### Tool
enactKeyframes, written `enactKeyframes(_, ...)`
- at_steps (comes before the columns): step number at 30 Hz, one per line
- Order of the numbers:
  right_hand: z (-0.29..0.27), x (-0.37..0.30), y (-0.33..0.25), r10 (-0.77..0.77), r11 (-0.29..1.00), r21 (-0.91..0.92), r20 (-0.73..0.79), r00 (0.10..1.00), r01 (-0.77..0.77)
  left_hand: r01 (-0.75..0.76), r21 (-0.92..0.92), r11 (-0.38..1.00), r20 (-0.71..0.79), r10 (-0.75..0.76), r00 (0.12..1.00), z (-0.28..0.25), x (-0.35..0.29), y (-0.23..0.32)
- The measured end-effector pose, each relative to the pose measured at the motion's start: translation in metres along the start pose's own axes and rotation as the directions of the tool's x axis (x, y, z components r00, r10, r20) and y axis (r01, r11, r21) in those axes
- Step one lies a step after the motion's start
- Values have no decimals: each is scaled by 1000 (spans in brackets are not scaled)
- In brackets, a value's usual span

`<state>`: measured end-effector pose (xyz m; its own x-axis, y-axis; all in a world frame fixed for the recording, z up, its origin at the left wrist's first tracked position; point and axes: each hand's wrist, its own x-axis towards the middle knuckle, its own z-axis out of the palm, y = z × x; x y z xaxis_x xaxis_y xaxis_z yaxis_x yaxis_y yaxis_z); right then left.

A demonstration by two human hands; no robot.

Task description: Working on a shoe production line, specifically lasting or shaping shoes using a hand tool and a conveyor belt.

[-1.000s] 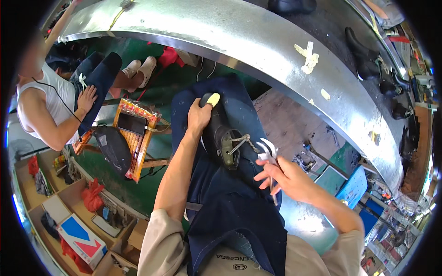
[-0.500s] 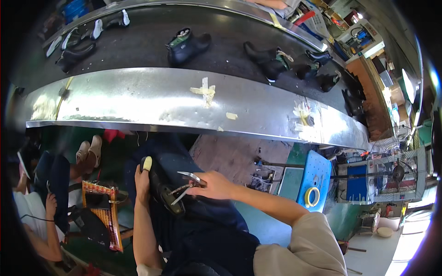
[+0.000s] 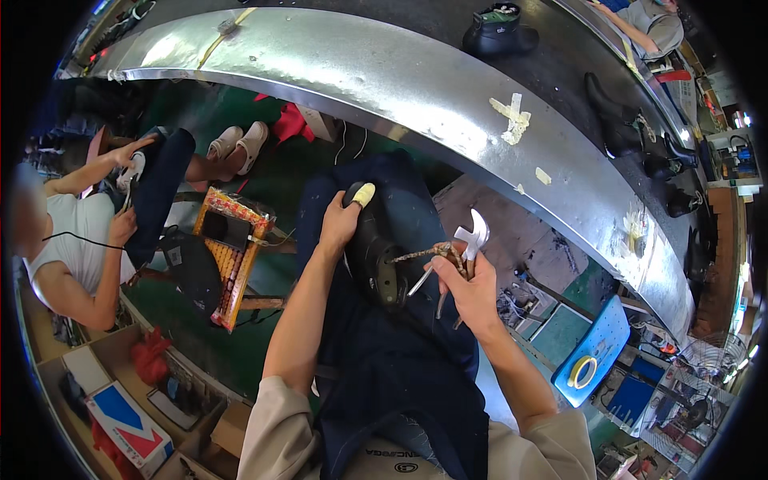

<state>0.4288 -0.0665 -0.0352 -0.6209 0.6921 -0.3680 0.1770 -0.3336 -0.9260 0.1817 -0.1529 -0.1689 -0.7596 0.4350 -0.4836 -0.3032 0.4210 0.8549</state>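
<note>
A dark boot point(image 3: 373, 254) lies across my lap, its toe pointing away from me. My left hand point(image 3: 339, 226) grips it near the toe, with a yellow covering on the thumb. My right hand point(image 3: 474, 294) is closed around steel pincers point(image 3: 472, 234) with a curved, pale head, beside the boot's ankle opening. From the boot a twisted brown-and-white lace point(image 3: 416, 254) runs taut to the right hand's fingers. A thin metal rod point(image 3: 420, 281) also sticks out of that hand toward the boot. The fingers partly hide the tool's handles.
A metal-edged bench point(image 3: 384, 100) curves across the far side, with several dark boots point(image 3: 498, 32) on it. At right stands a blue stool point(image 3: 594, 352) with a tape roll point(image 3: 582, 372). A seated co-worker point(image 3: 88, 220), a beaded seat point(image 3: 226, 268) and boxes point(image 3: 132, 428) are on the left.
My view has turned left, so the bench slants and the co-worker shows more. The right hand has rotated, bringing the pincers' head upward, and the lace is stretched away from the boot.
</note>
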Motion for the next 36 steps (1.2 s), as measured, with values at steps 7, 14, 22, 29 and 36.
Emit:
enactKeyframes(7,9,3,-3,-431,831,-311,164,887,461,-19,3,1000,128,18,992,10,-6,9)
enactKeyframes(14,7,8,4,-539,634,-527,223,812,566,-40,38,998,91,37,995,7,-9,11)
enactKeyframes(22,8,10,-12,-677,155,-673,461,574,723,-93,149,984,45,88,995,11,-13,9)
enactKeyframes(29,16,17,-13,-535,311,-773,339,774,554,-127,293,948,-15,138,990,13,1,5)
enactKeyframes(36,26,36,-18,-400,119,-768,543,738,629,-106,385,917,-77,146,986,10,3,-12)
